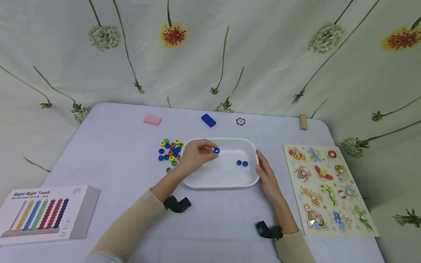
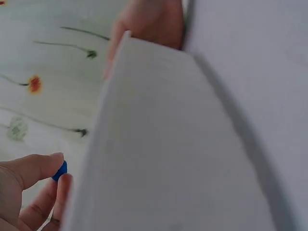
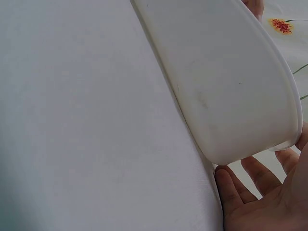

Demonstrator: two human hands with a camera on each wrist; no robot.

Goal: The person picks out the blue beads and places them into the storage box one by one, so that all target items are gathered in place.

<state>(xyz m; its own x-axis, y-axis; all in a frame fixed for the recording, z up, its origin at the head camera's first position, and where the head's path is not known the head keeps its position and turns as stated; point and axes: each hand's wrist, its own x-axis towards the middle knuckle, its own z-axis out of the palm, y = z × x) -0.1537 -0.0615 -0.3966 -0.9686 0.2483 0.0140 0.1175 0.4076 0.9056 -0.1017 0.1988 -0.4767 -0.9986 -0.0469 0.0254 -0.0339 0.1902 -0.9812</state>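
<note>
My left hand (image 1: 196,156) reaches over the left rim of a white tray (image 1: 210,187) and pinches a blue bead (image 1: 216,150) between thumb and fingertips. The left wrist view shows the same blue bead (image 2: 59,171) held beside the tray's outer wall (image 2: 159,125). Inside the tray, toward its right end, lie two blue beads (image 1: 245,164). At the tray's right end my right hand (image 1: 270,179) rests against the side. In the right wrist view its fingers (image 3: 262,178) touch the tray's outer wall, and the thumb is hidden there.
Loose beads (image 1: 171,153) in several colours lie left of the tray. Behind it are a pink block (image 1: 152,120), a blue block (image 1: 208,120), a poker chip (image 1: 241,121) and a wooden block (image 1: 303,122). An insect puzzle board (image 1: 329,190) lies right, a boxed game (image 1: 49,213) left.
</note>
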